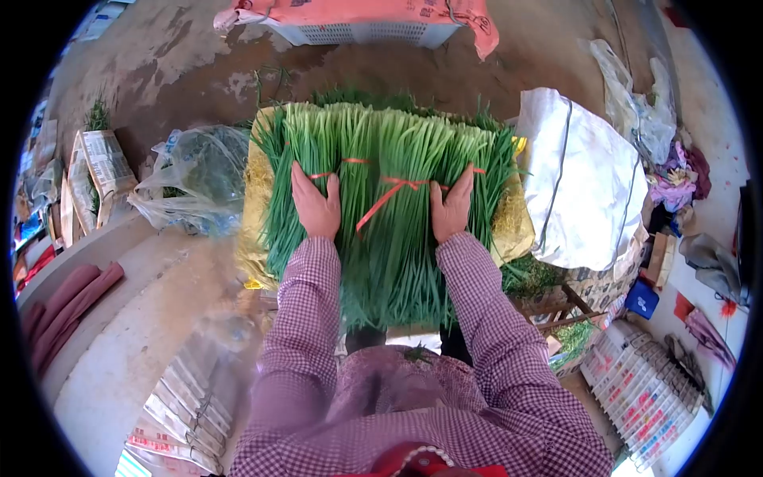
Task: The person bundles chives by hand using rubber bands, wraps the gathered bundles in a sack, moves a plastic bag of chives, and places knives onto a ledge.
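Several bunches of garlic chives, bound with red ties, lie side by side in front of me, pale cut ends pointing away and green tips toward me. My left hand grips a bunch on the left, thumb and forefinger on either side near its red tie. On the right, my right hand grips another bunch in the same way, and its other fingers are hidden among the leaves. Between the hands, a loose-ended red tie crosses a wide bunch. The chives rest over yellow sheeting.
Beyond the chives stands a pale crate under a red cover. A clear plastic bag is at left, a white sack at right. Stacked slatted crates stand lower right, and cardboard boxes far left.
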The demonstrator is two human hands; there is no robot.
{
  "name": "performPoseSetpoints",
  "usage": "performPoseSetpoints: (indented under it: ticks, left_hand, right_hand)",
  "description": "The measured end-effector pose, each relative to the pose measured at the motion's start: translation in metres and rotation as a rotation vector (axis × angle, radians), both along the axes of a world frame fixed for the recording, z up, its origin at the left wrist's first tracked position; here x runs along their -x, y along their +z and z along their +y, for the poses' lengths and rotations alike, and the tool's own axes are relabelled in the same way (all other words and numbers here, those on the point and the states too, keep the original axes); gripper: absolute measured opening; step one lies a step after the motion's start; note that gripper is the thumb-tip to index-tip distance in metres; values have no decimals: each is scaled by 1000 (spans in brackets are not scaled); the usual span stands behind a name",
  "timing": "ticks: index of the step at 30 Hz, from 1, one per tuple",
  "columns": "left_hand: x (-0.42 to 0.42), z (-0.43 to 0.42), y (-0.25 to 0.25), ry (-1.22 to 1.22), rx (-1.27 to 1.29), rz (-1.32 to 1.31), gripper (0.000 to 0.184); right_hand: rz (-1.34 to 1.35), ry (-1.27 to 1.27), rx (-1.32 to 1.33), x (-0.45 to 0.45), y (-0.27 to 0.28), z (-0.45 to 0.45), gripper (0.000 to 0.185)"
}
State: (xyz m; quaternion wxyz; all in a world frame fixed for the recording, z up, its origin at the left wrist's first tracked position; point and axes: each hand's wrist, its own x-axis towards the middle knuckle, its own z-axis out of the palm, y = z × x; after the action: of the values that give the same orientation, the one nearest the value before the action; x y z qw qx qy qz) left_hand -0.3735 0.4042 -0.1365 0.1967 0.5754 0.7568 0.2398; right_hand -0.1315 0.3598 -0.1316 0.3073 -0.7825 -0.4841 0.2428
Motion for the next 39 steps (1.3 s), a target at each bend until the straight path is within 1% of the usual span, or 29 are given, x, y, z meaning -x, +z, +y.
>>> performPoseSetpoints:
  ticks: [2,4,5,6,8,9,10,11,12,15,16,17,19,20,22,23,25,26,27,28,30,31,33,35,37,38,39]
  left_hand:
    - [0,-10,-4,15,6,-16,82]
    - [-4,0,-14,69,40,168,83]
    - [-2,-1,-20,73,13,192,84]
    - [-3,-6,-18,72,31,191,84]
    - [-1,0,-12,92,53,148,85]
    - [1,1,-12,84,38,134,85]
    - [1,5,-12,90,24,137,85]
    - [2,5,-12,84,24,132,85]
    - [3,0,-11,69,36,129,85]
    - [3,3,-9,75,28,130,85]
    - [2,1,-9,75,35,132,85]
    - [2,-1,-9,75,35,133,85]
    - [2,-1,-8,67,26,129,84]
    - [1,-2,-7,71,29,130,84]
    - [-2,-1,0,73,43,64,83]
    - [-8,-2,3,70,43,60,83]
    - [-20,-4,6,38,-73,163,83]
    - [-20,-2,3,35,-67,161,83]
    - [-17,-1,-6,60,-40,210,83]
    - [-13,-1,-15,87,-18,257,83]
    - [-5,2,-28,115,-1,218,83]
    - [-4,2,-28,115,-32,217,83]
    - [-3,1,-30,129,-57,217,84]
    - [-4,2,-30,134,-59,209,85]
    - [-3,0,-23,137,-30,190,86]
    - [-7,3,-18,162,-4,174,87]
    - [-7,3,-21,162,-15,208,87]
  right_hand:
    - [-32,1,29,-3,1,-8,90]
    - [-3,-26,44,-12,-16,0,89]
    - [-26,-13,74,-16,-22,-2,89]
    - [-28,-12,91,-19,-15,-8,89]
    - [66,25,73,-21,-4,-1,85]
    - [124,7,16,-35,-11,0,76]
    - [-77,31,-12,-50,-5,10,64]
    - [138,-72,-62,-53,35,35,59]
    - [144,-74,-55,-52,54,52,59]
    - [393,351,-102,-52,78,131,53]
    - [472,493,-114,-50,80,139,52]
    - [472,493,-114,-41,81,136,52]
    - [221,626,151,-7,84,134,51]
    - [223,630,154,3,84,137,51]
    - [24,710,9,17,79,143,51]
    - [-10,715,-29,24,72,143,47]
    - [-48,664,-50,33,55,141,45]
    - [-75,617,-65,35,48,138,44]
    - [33,605,42,30,45,144,50]
    - [27,606,46,26,45,144,50]
    - [12,535,-133,17,48,148,68]
    - [-87,519,-104,14,62,146,83]
    - [-165,471,-241,0,96,122,88]
    - [-142,310,-148,-4,121,81,86]
    - [-130,243,-41,4,113,38,90]
    - [-114,262,48,15,98,24,97]
    - [-153,287,53,28,68,18,101]
